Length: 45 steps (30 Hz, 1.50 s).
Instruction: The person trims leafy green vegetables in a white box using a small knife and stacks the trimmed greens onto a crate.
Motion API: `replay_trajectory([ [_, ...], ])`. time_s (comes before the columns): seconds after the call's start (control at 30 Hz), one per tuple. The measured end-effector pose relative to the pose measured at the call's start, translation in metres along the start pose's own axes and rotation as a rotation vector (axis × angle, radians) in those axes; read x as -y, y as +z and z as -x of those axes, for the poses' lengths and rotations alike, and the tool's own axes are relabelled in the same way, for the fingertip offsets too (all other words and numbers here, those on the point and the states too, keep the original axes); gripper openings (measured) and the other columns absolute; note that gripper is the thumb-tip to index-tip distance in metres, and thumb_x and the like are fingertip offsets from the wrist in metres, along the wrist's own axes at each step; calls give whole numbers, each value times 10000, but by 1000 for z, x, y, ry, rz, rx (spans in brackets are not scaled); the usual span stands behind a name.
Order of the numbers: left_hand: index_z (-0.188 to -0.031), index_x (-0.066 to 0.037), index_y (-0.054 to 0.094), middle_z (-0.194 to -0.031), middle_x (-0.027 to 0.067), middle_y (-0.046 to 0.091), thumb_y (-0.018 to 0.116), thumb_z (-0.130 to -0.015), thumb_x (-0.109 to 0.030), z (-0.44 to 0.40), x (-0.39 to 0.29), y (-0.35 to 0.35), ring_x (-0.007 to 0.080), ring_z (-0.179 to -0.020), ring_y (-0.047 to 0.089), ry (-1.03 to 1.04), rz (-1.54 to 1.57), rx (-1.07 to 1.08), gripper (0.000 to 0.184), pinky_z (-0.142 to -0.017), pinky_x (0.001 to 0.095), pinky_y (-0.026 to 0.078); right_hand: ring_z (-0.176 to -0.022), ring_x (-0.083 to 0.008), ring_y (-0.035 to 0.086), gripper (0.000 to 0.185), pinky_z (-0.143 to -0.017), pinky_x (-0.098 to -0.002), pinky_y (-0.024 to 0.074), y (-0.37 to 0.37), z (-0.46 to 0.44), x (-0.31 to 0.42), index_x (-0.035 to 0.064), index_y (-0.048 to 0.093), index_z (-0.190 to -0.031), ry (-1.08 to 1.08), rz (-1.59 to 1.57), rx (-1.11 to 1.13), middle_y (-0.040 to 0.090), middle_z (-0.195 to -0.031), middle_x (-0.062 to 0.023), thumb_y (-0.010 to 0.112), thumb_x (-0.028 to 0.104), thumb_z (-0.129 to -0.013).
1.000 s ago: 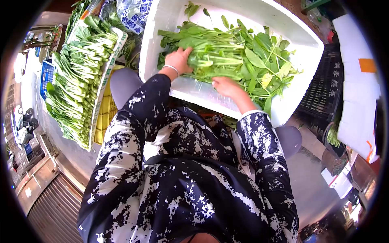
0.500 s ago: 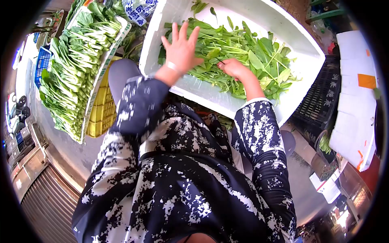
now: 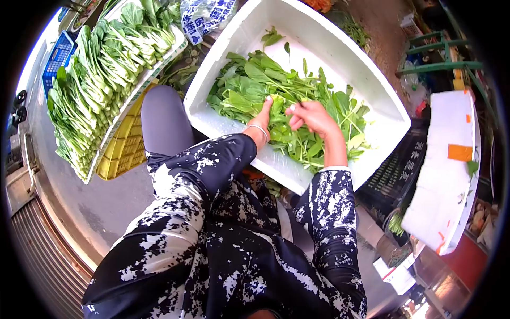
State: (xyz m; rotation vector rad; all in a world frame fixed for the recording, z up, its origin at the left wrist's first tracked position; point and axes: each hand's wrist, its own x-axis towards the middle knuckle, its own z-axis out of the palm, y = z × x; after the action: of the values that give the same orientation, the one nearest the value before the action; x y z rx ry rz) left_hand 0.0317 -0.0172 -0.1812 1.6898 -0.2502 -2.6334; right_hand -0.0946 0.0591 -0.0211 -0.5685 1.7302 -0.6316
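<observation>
A white foam box [image 3: 313,26] holds loose leafy greens [image 3: 249,82] with long stems. My left hand [image 3: 260,123], a bracelet at its wrist, is closed around some of the greens near the middle of the box, thumb pointing up. Just right of it, my right hand [image 3: 314,118] hovers over the pile with its fingers curled and the thumb pressed toward the index finger. Something small and dark shows at its fingertips, too small to make out.
Bundled greens [image 3: 106,85] fill a tray at the left, above a yellow crate [image 3: 119,154]. A blue crate [image 3: 57,58] stands beyond. At the right are a black crate [image 3: 390,170], a white foam block [image 3: 438,170] and a green metal frame [image 3: 441,66].
My left hand was spread in the air above the box and has come down onto the greens and closed. My right hand has lifted slightly. The view has shifted.
</observation>
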Motion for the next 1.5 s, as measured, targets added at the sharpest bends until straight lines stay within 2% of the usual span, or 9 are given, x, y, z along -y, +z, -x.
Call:
replay_trajectory([
  [0.2,-1288,44,323,-1273,172,429,851,-511,-425,4,4,3,301,-1080,494,78,326,-244,1049,-848,490,448,-1070,-292,539,826,-872,-391,440,-7,-94,27,29,518,-1195,-227,587,-526,554,-1137,-191,683,598,-619],
  [0.4,-1220,-107,484,-1191,95,548,763,-595,-528,6,-9,-2,271,-1054,539,-43,157,-30,804,-911,455,422,-1337,-330,156,1217,-1042,-418,276,1,-177,23,16,262,-1365,-59,867,-318,178,-1432,-211,639,761,-478],
  [0.53,-1163,-134,527,-1139,76,582,752,-644,-472,-37,2,-15,245,-989,572,-107,199,-61,659,-884,434,442,-1354,-331,65,1059,-1054,-430,243,20,-167,11,96,268,-1384,-4,936,-217,77,-1456,-206,557,741,-595],
  [0.73,-1127,-131,533,-1065,63,604,745,-693,-355,6,1,-9,257,-954,580,-49,312,-27,533,-861,464,450,-1234,-307,372,879,-997,-378,340,20,-146,15,76,450,-1280,-25,812,-54,398,-1318,-189,555,672,-642],
  [0.8,-1337,-152,152,-1225,147,450,846,-556,-257,-3,4,-15,318,-1053,510,-5,397,81,1050,-828,519,457,-1166,-315,466,885,-971,-358,371,16,-144,27,48,473,-1255,44,793,21,489,-1241,-207,566,669,-631],
  [1.2,-1261,-30,356,-1140,120,541,794,-645,-196,32,-19,32,234,-1015,547,263,148,348,774,-873,382,461,-1089,-349,515,1077,-939,-373,385,-61,-84,37,-163,446,-1172,183,618,-291,500,-1155,-315,627,714,-572],
  [1.33,-1199,-32,444,-1117,84,561,793,-645,-187,64,-34,58,207,-1029,538,244,226,588,673,-879,377,454,-1027,-339,563,1021,-917,-364,409,-64,-38,102,-129,501,-1141,151,674,-367,556,-1094,-285,646,699,-561],
  [1.4,-1186,-54,480,-1123,73,560,779,-666,-209,68,-37,63,202,-1026,536,246,298,643,620,-876,378,454,-805,-258,635,723,-771,-319,478,-64,-36,121,-46,620,-1004,60,676,-390,645,-916,-180,691,573,-638],
  [1.5,-1223,-84,458,-1173,85,539,738,-708,-320,38,-34,49,235,-1045,534,150,324,552,632,-897,413,440,-947,-272,598,822,-852,-331,447,-64,-87,102,-56,560,-1103,29,788,-495,603,-1036,-215,706,581,-604],
])
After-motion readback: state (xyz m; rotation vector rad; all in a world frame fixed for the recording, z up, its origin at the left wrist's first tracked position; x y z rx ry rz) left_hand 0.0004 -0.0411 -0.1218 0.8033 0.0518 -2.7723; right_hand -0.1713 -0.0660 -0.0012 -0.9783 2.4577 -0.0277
